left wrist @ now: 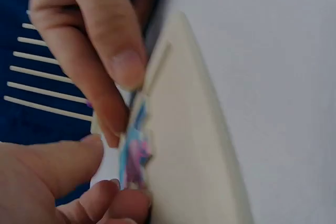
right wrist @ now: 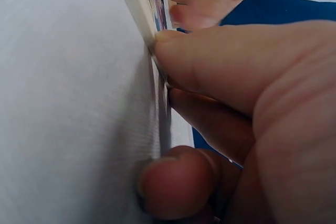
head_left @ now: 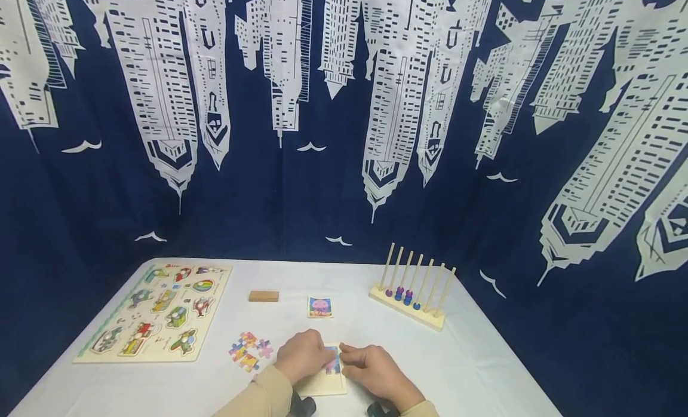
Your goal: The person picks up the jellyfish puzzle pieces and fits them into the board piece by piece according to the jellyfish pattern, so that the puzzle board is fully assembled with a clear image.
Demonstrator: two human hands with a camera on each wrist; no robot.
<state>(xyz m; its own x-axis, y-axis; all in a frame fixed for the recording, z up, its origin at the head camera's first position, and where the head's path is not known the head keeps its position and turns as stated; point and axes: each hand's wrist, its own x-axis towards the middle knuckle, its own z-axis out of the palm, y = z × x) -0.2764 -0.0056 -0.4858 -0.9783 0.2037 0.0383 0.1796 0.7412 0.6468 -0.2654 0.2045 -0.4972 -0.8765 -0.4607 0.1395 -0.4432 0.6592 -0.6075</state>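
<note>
A pale wooden puzzle tray point(head_left: 322, 386) lies near the front of the table, with joined blue and pink jigsaw pieces point(head_left: 332, 362) along its right side. My left hand point(head_left: 303, 356) bends over the tray from the left, its fingertips touching the joined pieces in the left wrist view; whether they pinch a piece I cannot tell. At the right edge, my right hand point(head_left: 373, 369) grips the tray's rim between thumb point(right wrist: 184, 56) and index finger. Loose jigsaw pieces point(head_left: 248, 350) are scattered left of the tray.
Behind the tray lies a small picture card point(head_left: 320, 307), with a wooden block point(head_left: 263, 296) to its left. A peg board of picture shapes point(head_left: 156, 309) covers the table's left side. At the back right, a wooden rack point(head_left: 407, 309) has upright rods and several beads.
</note>
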